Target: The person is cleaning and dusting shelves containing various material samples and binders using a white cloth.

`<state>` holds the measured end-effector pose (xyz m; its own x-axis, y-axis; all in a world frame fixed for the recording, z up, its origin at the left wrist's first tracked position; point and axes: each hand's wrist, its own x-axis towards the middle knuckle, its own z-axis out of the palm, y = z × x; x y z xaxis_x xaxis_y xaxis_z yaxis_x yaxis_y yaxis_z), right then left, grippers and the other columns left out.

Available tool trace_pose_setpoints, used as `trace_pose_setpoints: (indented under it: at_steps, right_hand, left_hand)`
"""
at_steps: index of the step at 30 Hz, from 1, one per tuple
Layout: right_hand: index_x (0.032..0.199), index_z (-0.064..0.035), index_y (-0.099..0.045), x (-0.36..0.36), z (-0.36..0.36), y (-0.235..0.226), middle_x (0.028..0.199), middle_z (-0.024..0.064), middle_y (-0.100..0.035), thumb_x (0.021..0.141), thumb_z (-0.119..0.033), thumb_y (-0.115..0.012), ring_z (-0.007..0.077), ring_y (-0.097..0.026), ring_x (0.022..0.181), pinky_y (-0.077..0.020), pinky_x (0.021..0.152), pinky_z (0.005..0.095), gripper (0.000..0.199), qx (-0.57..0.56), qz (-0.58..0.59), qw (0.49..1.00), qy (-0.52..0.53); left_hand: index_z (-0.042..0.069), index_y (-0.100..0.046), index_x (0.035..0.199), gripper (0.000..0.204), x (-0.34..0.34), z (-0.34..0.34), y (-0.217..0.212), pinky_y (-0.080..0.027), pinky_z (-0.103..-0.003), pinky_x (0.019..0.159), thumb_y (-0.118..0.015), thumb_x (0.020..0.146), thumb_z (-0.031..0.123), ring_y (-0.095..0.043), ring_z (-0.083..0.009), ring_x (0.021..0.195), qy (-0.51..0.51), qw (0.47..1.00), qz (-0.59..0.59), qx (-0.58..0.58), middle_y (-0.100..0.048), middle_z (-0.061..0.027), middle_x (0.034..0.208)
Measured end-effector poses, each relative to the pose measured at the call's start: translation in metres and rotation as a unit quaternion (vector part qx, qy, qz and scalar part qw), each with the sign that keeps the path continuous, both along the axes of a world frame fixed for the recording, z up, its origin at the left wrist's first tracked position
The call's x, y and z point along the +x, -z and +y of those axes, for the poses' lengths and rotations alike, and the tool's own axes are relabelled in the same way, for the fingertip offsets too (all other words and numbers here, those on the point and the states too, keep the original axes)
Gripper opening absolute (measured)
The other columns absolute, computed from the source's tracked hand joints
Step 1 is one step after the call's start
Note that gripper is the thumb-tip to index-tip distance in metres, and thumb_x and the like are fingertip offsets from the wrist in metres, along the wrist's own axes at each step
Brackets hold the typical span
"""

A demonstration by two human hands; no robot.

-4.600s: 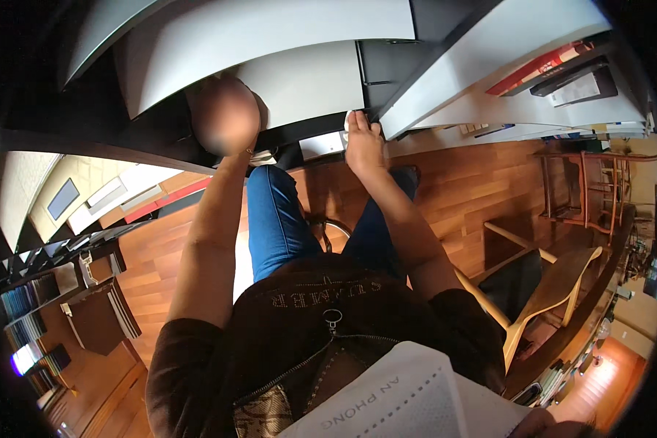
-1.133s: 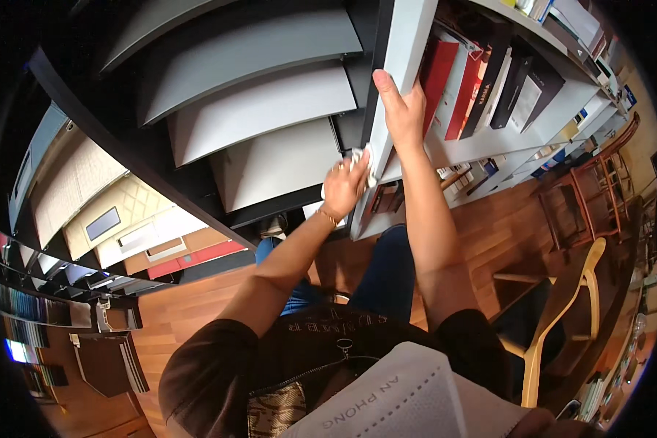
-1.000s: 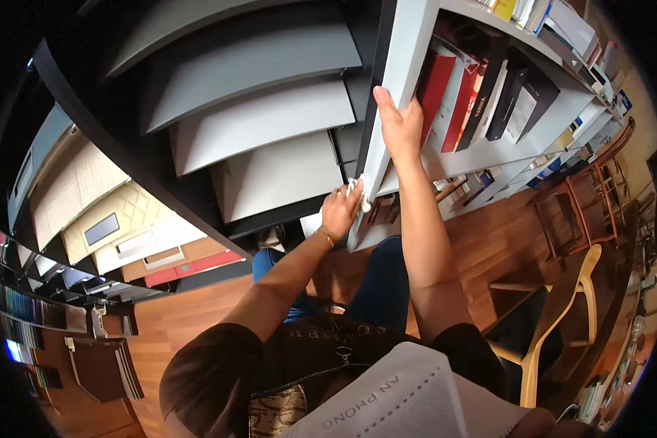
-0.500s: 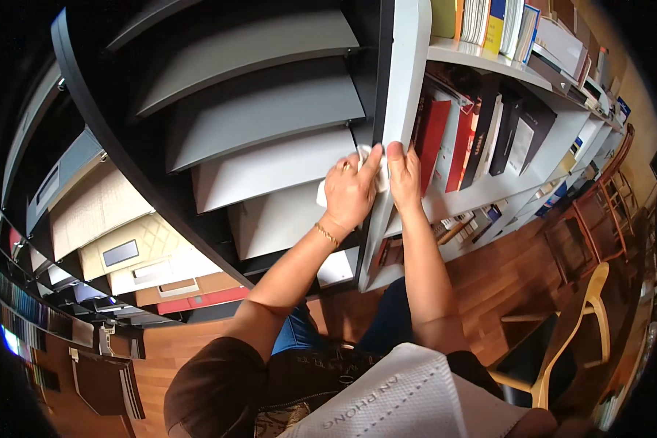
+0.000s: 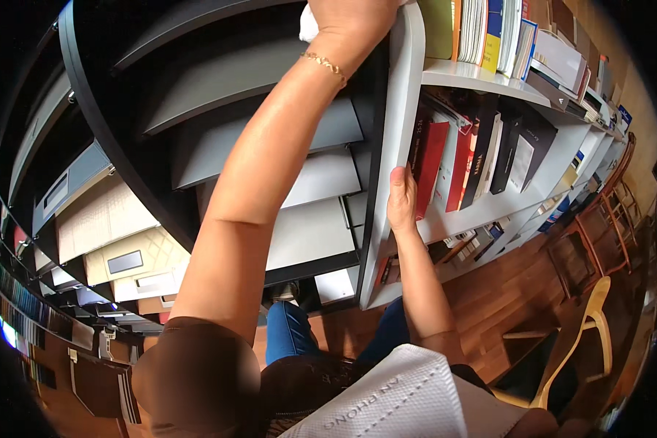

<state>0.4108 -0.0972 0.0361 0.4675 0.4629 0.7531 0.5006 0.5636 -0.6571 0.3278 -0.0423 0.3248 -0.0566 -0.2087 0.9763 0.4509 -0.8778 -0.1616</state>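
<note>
I see the white cloth point(image 5: 309, 26) under the left hand point(image 5: 354, 18), in front of the dark cabinet point(image 5: 377, 109), high and close to its right edge. The upper border of the view cuts this hand, so I cannot tell if its fingers are spread or pinching the cloth. A gold bracelet point(image 5: 325, 64) is around the wrist. The right hand point(image 5: 401, 203) is lower, with its thumb upright along the front edge of the white upright panel point(image 5: 409, 80); its other fingers are partly hidden, and I cannot tell how firmly they press. Just beside it, a red book point(image 5: 432, 164) leans near the left end of the white shelf point(image 5: 504, 204).
</note>
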Motion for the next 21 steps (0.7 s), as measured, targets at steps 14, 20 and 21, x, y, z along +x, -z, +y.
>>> trace_pose_setpoints:
  at_steps: [14,20,21]
  right_hand:
    - [0.13,-0.0024,-0.049,0.012,-0.027,-0.159,0.127,0.0162,-0.055,0.087,-0.029,-0.062,0.0326,-0.045,0.123,-0.0239,0.108,0.0464,0.052,0.249,-0.303,0.87,0.3]
    - [0.123,-0.0033,-0.055,0.025,-0.005,-0.209,0.103,0.0215,-0.065,0.09,-0.055,-0.049,0.0361,-0.06,0.101,-0.0306,0.101,0.0466,0.061,0.091,-0.325,0.886,0.318]
    - [0.115,-0.0023,-0.06,0.014,-0.007,-0.21,0.095,0.0219,-0.067,0.09,-0.056,-0.05,0.0376,-0.062,0.093,-0.0326,0.099,0.0473,0.06,0.081,-0.34,0.877,0.329]
  left_hand:
    - [0.006,-0.057,0.106,0.031,-0.025,0.009,0.17,-0.047,-0.042,0.057,-0.064,0.076,0.007,-0.057,-0.0327,0.068,0.06,0.984,0.165,-0.04,-0.054,-0.0133,0.079]
    - [0.015,-0.06,0.096,0.018,-0.042,0.009,0.075,-0.049,-0.043,0.06,-0.061,0.078,0.012,-0.059,-0.0329,0.072,0.024,0.994,0.097,-0.038,-0.058,-0.011,0.083]
    - [0.014,-0.062,0.092,0.016,-0.041,0.014,0.055,-0.05,-0.043,0.061,-0.063,0.077,0.012,-0.061,-0.0333,0.075,0.026,0.998,0.049,0.0,-0.061,-0.0113,0.086]
